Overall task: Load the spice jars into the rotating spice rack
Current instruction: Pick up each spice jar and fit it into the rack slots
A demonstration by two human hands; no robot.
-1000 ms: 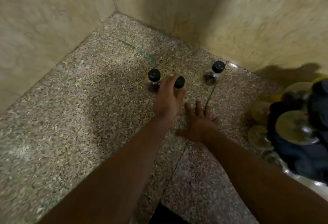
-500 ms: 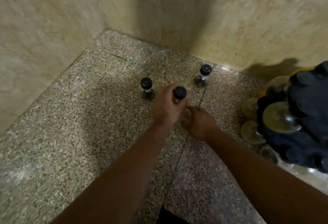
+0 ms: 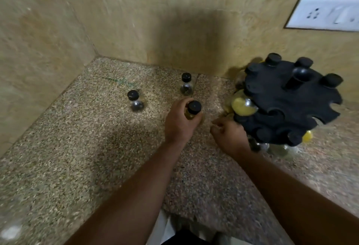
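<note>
- head view: we see the left hand (image 3: 180, 122) wrapped round a spice jar (image 3: 192, 110), fingers curled on the glass body, black cap sticking up above the hand
- held jar has yellowish contents; we cannot tell if its base touches the counter (image 3: 77, 147)
- right hand (image 3: 229, 138) is just right of the left hand, fingers curled under, close by the near-left edge of the spice rack (image 3: 291, 97); we cannot tell if it grips anything
- rack is black, on the right of the counter near the far wall, with black-capped jars in its top slots and a yellow-filled jar (image 3: 242, 105) on its left side
- two more jars stand upright on the counter: left jar (image 3: 135, 101) and far jar (image 3: 186, 84), apart from each other and from both hands
- white socket plate (image 3: 326, 11) on the far wall, upper right
</note>
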